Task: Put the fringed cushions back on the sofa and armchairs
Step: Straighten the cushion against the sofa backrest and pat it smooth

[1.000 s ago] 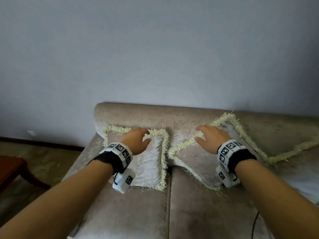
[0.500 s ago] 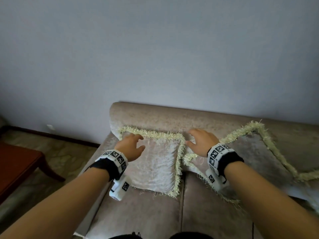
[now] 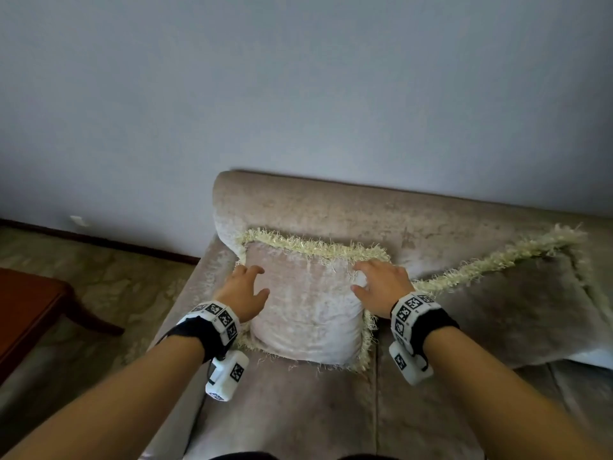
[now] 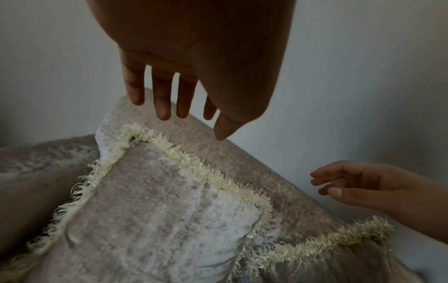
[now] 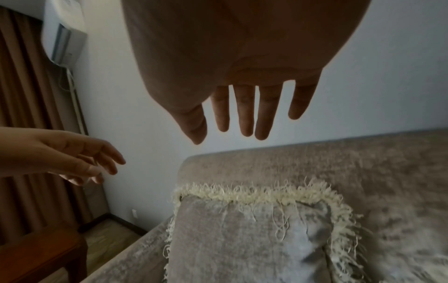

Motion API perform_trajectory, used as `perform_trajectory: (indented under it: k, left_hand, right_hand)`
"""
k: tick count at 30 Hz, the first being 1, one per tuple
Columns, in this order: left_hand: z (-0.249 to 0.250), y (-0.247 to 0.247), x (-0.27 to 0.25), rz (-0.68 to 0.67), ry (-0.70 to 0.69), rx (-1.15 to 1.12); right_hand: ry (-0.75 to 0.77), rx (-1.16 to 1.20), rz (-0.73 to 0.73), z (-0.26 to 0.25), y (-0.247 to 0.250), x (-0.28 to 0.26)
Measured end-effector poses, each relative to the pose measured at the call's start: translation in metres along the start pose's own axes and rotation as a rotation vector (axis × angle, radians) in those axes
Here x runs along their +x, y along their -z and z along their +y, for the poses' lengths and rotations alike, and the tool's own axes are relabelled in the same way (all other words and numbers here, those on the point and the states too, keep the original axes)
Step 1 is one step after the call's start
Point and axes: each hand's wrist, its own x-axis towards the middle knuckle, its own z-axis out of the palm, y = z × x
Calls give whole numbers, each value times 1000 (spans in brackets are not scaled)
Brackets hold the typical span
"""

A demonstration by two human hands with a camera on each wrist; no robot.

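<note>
My left hand (image 3: 243, 292) has its fingers (image 4: 161, 95) spread and nearly straight, holding nothing, and my right hand (image 3: 381, 287) is the same, its fingers (image 5: 244, 109) loosely splayed above the small cushion (image 3: 306, 313). From the head view my 2 hands look laid on the cushion's upper corners, left on the left side and right on the right; the wrist views instead show air between the fingertips and the fabric, so I cannot tell if there is contact. The cushion is square, pale beige velvet with a shaggy cream fringe (image 4: 194, 164) on all 4 edges, and it stands leaning against the backrest at the left end of the sofa (image 3: 331, 204). Just to its right a second cushion (image 3: 504, 300) of the same cloth and fringe lies tilted, darker in shade, its corner close to the first. Only the right wrist view shows brown curtains (image 5: 21, 107) and a white air conditioner (image 5: 65, 36) by the wall; it and the head view catch a reddish wooden table (image 3: 26, 310) on the floor left of the sofa.
</note>
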Motion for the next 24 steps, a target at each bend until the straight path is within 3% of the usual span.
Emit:
perform_trajectory:
  k: [11, 15, 19, 24]
  left_hand:
    - [-128, -53, 101, -200, 6, -45]
    - [-155, -112, 135, -288, 41, -151]
    - [-177, -186, 158, -265, 118, -281]
    - [-201, -248, 180, -282, 142, -374]
  right_hand:
    - [-72, -61, -206, -87, -76, 110]
    - [-58, -166, -209, -82, -108, 162]
    - [-35, -325, -225, -58, -143, 223]
    - [-24, -355, -228, -32, -181, 249]
